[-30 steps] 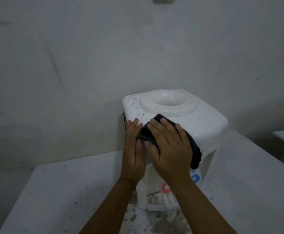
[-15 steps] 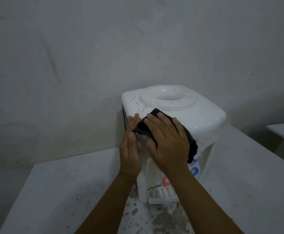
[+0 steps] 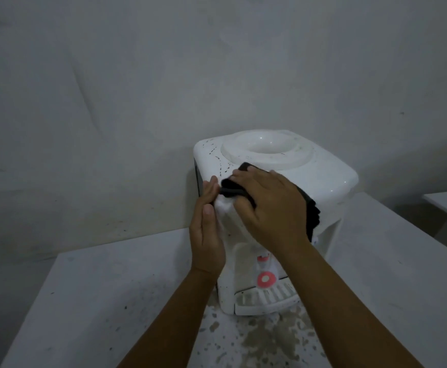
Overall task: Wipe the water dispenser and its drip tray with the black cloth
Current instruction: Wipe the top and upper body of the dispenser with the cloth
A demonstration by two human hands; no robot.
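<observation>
With the right hand (image 3: 270,208) pressing the black cloth (image 3: 233,188) flat on the front top edge of the water dispenser (image 3: 323,176), and the left hand (image 3: 207,229) lying open against its side, it is best to rub firmly over the dark specks and brace the body steady.

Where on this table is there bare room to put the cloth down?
The table is bare left of the water dispenser, between the left hand and the wall, and right of it toward the far edge. In front of the drip tray it is stained and crossed by both forearms.
</observation>
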